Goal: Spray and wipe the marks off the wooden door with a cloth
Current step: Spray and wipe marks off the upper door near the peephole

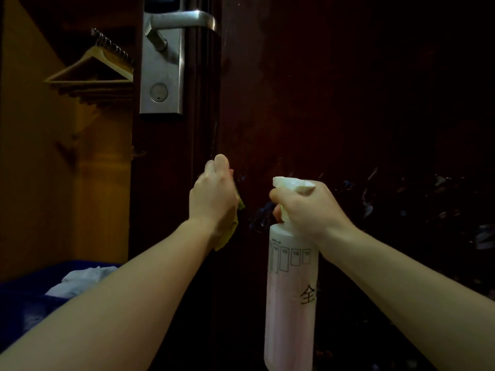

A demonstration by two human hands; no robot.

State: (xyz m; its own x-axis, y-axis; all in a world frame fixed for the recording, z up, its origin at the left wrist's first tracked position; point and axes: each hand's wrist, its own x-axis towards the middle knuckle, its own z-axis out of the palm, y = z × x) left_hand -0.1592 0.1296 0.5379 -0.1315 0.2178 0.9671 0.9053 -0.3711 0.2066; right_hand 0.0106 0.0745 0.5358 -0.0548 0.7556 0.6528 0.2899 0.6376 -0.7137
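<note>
The wooden door [334, 103] is dark brown and fills most of the view in front of me. The marks [259, 216] are pale blue-grey smears on its lower part, well below the lock plate [162, 73] and spreading from there far to the right.

My left hand [213, 195] is below the lock plate, just beside the vertical moulding of the door. Its fingers are curled around a yellow-green cloth [227, 236], which is bunched in the palm; only small parts of it show under the hand. I cannot tell if the cloth touches the wood.

My right hand [305, 207] is lower and to the right of the lock plate. It grips the white trigger head of the spray bottle [292, 303], with the fingers wrapped around the neck. The bottle stands upright, its nozzle pointing at the door. The body is translucent with pinkish liquid inside, some printed boxes and one handwritten black character.

The metal lever handle [182, 20] sits at the top of the lock plate. To the left of the plate, wooden hangers [91, 68] hang in a yellow-lit closet. Far below them is a blue bin [21, 298] holding a white rag [80, 279].
</note>
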